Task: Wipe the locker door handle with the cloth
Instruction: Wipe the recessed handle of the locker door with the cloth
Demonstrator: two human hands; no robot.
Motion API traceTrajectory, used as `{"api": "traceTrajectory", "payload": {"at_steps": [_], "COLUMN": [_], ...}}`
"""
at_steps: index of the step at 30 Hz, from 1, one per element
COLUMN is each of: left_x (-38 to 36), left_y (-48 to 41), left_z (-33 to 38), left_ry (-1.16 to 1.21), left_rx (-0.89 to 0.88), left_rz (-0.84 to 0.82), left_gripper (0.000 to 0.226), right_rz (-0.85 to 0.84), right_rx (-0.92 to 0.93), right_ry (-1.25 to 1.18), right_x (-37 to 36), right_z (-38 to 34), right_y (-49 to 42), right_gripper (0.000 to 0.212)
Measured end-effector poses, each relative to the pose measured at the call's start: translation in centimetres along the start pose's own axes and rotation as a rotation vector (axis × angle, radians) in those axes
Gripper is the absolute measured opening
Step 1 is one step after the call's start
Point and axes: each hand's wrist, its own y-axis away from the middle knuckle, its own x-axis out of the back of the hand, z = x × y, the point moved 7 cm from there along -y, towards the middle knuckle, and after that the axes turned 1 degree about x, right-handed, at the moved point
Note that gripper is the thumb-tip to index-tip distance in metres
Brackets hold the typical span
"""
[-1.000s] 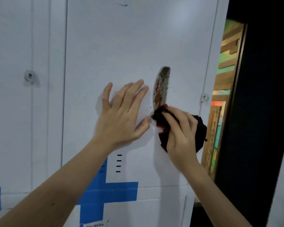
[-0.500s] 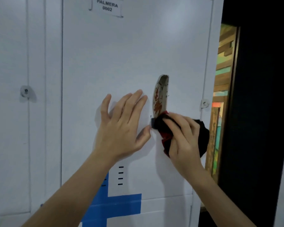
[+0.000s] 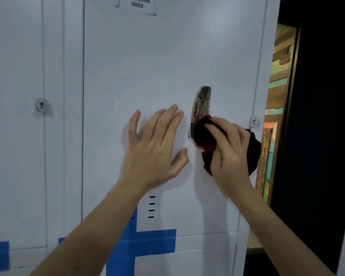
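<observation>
Near locker door (image 3: 167,56) right edge: your right hand (image 3: 230,156) grips the black-red cloth (image 3: 202,132) over the handle's (image 3: 201,104) lower half; left hand (image 3: 153,148) fingers spread flat beside it. Risk: bunched cloth may skip the stained upper end.

My left forearm (image 3: 104,226) and right forearm (image 3: 271,226): both bare, skin showing all the way to the frame's edge. Left hand (image 3: 153,148) and right hand (image 3: 229,156) bare too. Fingers (image 3: 161,124) long, slim. Small dark speck low on my left forearm.

dark cloth (image 3: 202,134) on rusty handle (image 3: 201,103)
</observation>
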Motion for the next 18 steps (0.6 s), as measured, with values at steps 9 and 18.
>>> {"api": "traceTrajectory", "payload": {"at_steps": [9, 18], "left_x": [0.1, 0.1], "left_y": [0.0, -0.1], "left_z": [0.0, -0.2], "left_ry": [0.051, 0.080], "left_rx": [0.006, 0.035], "left_rz": [-0.005, 0.002], "left_gripper": [0.066, 0.062], "right_rz": [-0.072, -0.124], "right_rx": [0.035, 0.107], "right_ry": [0.000, 0.112], "right_x": [-0.1, -0.6], "right_z": [-1.8, -2.8], "right_y": [5.3, 2.4], "right_gripper": [0.034, 0.033]}}
